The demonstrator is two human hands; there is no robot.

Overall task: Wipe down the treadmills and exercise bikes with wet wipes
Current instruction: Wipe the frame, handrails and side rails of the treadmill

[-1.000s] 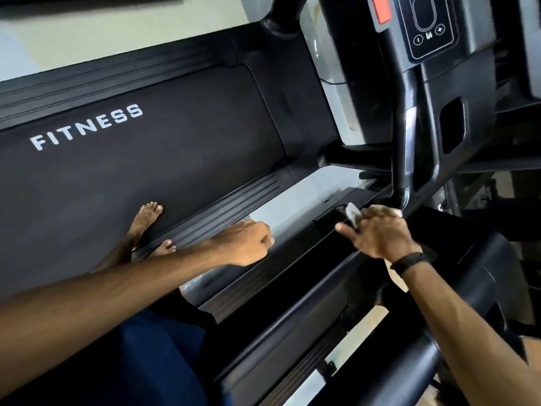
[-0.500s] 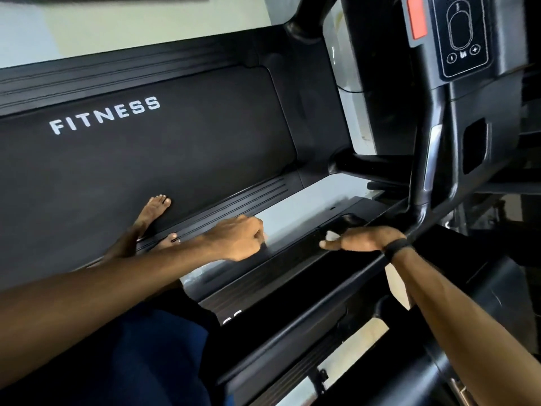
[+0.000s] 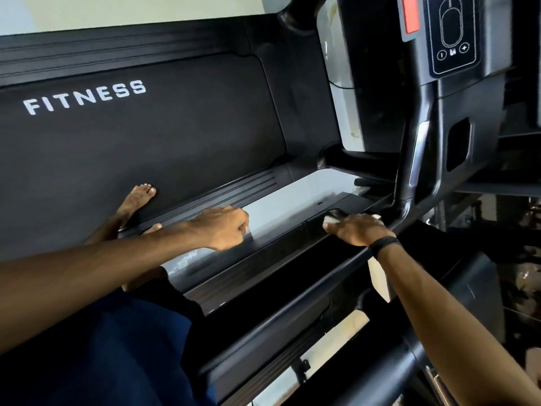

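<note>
Right hand [image 3: 358, 230] has slid its wipe [image 3: 332, 219], seemingly pressed, along the rail [image 3: 292, 244].

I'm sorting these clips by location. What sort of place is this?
Most likely a gym or fitness room. A treadmill belt printed FITNESS fills the left, its control panel with plus and minus buttons sits top right, and a second machine's side rail runs beside it.

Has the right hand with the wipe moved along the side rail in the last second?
Yes. The right hand has slid with the wipe along the side rail, away from the upright post and towards the left hand.
</note>
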